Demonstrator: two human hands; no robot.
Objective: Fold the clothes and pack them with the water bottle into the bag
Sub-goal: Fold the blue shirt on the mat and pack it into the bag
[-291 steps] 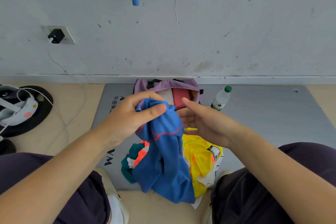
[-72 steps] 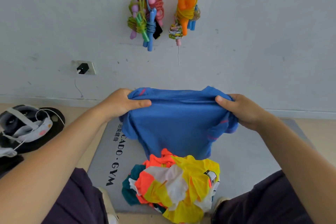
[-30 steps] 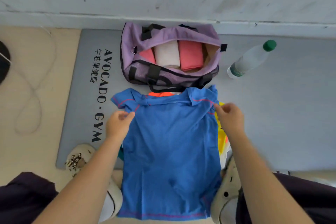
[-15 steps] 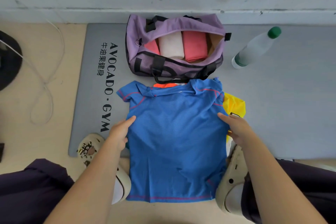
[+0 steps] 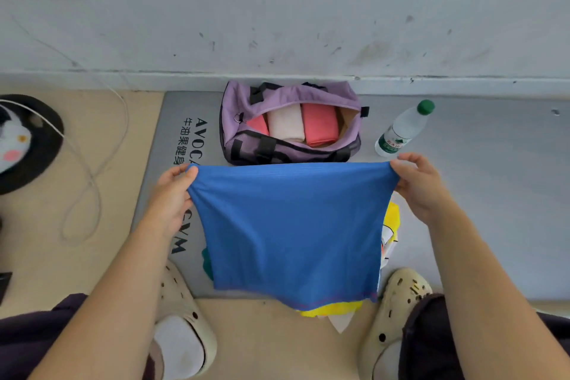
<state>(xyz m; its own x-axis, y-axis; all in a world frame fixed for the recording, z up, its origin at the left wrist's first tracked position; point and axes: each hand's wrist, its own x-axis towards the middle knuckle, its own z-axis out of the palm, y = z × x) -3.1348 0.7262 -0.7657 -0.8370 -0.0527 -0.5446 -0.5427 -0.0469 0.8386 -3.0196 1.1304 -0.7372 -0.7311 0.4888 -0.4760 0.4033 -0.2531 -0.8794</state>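
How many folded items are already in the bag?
3 visible in the purple bag: pink piece at left, white piece in the middle, coral piece at right. More may be hidden.

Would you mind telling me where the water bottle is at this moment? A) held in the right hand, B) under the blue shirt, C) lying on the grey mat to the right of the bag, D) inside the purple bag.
C: the water bottle lies on the grey mat just right of the purple bag, while both hands hold the blue shirt.
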